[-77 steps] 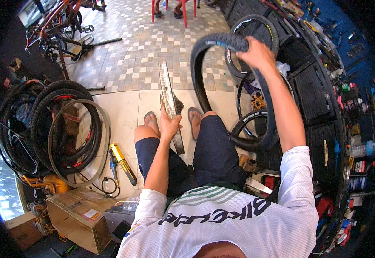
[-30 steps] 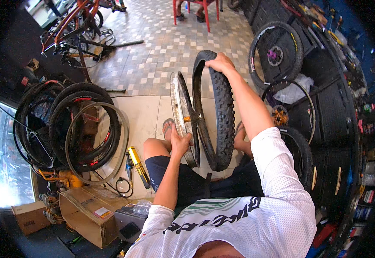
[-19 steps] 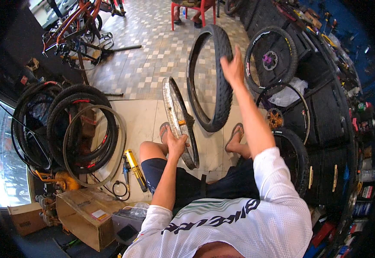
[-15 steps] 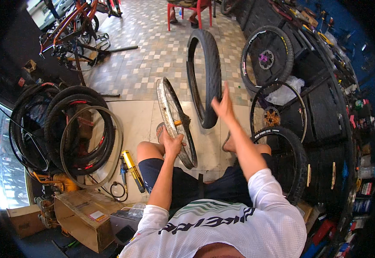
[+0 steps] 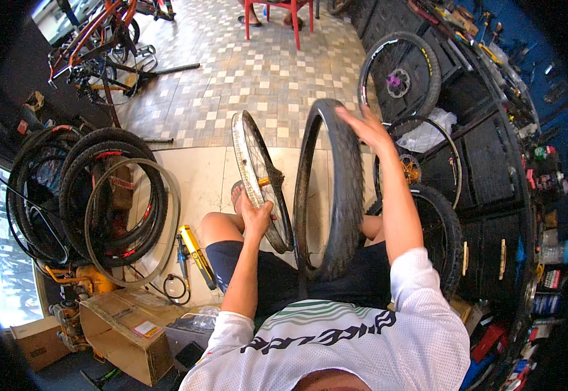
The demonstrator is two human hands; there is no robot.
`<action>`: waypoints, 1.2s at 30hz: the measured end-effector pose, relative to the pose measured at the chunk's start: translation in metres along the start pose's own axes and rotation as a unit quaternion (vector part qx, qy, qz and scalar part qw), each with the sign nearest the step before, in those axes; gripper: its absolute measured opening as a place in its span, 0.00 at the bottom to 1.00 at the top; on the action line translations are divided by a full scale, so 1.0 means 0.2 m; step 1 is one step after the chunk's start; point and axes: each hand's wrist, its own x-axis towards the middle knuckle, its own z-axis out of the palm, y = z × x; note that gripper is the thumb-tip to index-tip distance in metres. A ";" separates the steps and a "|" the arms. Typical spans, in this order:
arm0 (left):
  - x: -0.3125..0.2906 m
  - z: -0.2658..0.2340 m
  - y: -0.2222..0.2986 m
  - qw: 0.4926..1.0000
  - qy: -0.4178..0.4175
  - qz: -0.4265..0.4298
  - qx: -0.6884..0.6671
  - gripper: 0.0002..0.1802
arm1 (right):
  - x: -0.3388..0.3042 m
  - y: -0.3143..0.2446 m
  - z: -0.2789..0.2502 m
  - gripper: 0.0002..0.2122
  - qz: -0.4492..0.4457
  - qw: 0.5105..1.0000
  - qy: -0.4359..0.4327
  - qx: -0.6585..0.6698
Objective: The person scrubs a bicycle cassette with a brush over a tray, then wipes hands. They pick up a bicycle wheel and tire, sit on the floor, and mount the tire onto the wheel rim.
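My left hand (image 5: 256, 218) is closed round the near left part of a bare bicycle wheel (image 5: 241, 153), which stands upright with an orange hub and a pale rim tape. To its right a black bicycle tyre (image 5: 346, 189) stands upright between my legs, close to my body and blurred along its tread. At the tyre's upper right edge is my right hand (image 5: 365, 127), its fingers stretched out and smeared a little. The fingertips meet the tread in the picture; whether they press on it I cannot tell.
Several tyres (image 5: 78, 195) and a bare rim (image 5: 91, 225) lean at the left, beside a yellow pump (image 5: 196, 257) and a cardboard box (image 5: 121, 326). On the right, wheels (image 5: 432, 65) and a knobbly tyre (image 5: 452, 241) lean on dark cabinets (image 5: 492, 176). A red chair (image 5: 297, 29) stands far ahead.
The tyre has come nearer to my body and a little right. My right hand has moved up and right along its outer side. The left hand still grips the wheel.
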 end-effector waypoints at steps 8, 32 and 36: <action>0.04 0.04 -0.01 0.999 -0.003 0.026 0.020 0.37 | 0.21 -0.45 0.06 0.37 0.026 0.978 -0.077 -0.192; -0.09 0.12 -0.07 0.994 -0.030 0.031 0.103 0.44 | -0.83 -0.01 0.41 0.46 -0.101 0.985 0.140 0.010; -0.06 0.13 -0.04 0.995 -0.027 0.024 0.091 0.38 | -0.83 0.03 0.42 0.47 -0.109 0.981 0.159 0.007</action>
